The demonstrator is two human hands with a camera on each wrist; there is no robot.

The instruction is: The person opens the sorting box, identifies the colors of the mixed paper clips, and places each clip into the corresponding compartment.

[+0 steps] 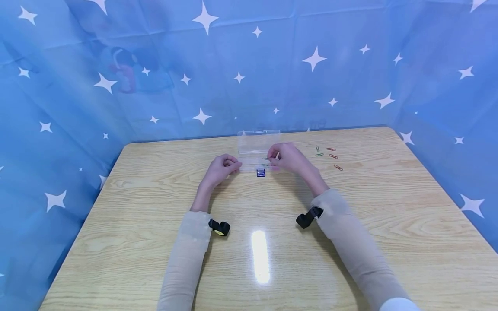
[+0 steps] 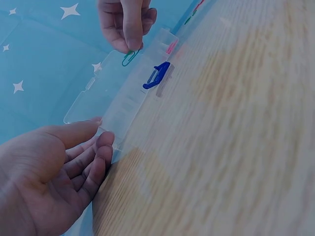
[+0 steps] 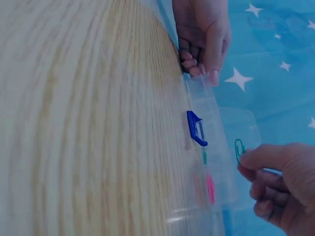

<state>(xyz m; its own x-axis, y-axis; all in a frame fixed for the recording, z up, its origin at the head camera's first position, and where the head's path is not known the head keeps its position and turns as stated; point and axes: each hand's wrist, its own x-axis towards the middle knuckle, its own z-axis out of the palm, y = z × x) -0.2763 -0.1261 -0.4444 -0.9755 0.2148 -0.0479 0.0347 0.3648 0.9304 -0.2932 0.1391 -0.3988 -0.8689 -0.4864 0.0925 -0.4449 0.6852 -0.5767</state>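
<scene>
A clear plastic compartment box stands at the back of the table, its lid raised. On its front is a blue latch. My left hand holds the box's left end between thumb and fingers. Above the open box, my right hand pinches a green paper clip between thumb and forefinger. Through the front wall at the right end show pink paper clips, with something green beside them.
Right of the box, loose paper clips lie on the wooden table: two green clips and three red clips. A blue curtain with white stars hangs behind the table's back edge and along its sides.
</scene>
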